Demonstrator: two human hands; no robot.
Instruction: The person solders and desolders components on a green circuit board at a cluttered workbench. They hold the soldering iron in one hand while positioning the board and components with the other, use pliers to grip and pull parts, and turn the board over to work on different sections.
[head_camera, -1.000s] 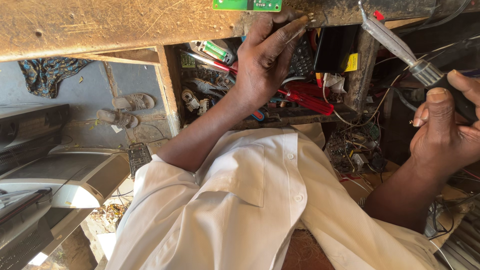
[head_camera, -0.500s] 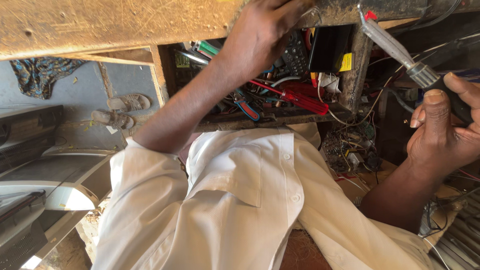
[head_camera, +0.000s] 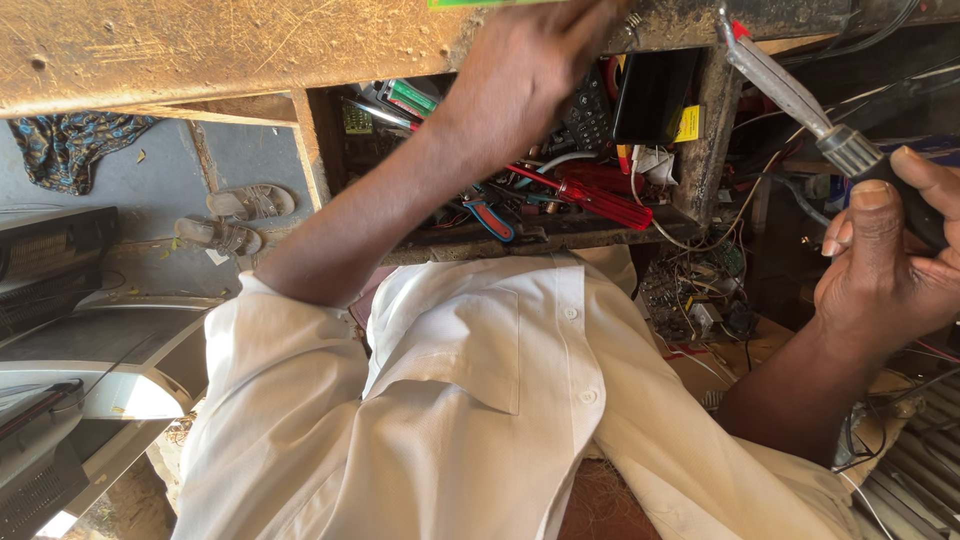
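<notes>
My right hand (head_camera: 885, 275) grips the black-handled soldering iron (head_camera: 800, 100), its metal shaft angled up beyond my fingers. My left hand (head_camera: 530, 70) reaches the scratched wooden bench edge (head_camera: 200, 50); its grip I cannot tell.

The open shelf (head_camera: 560, 235) under the wooden worktop (head_camera: 200, 50) is crowded: a red screwdriver (head_camera: 590, 198), a blue-handled tool (head_camera: 492, 218), a black remote (head_camera: 585, 115) and loose wires fill it almost to its front edge, so a hand finds little room inside. The left hand (head_camera: 540, 60) covers the worktop's front edge above the shelf. On the right, past the shelf's post, the soldering iron (head_camera: 790, 95) in the right hand (head_camera: 885, 270) crosses the gap diagonally, and tangled wires with a circuit board (head_camera: 700, 295) lie below it. The floor beside the sandals (head_camera: 235, 218), on the left, is more open.
</notes>
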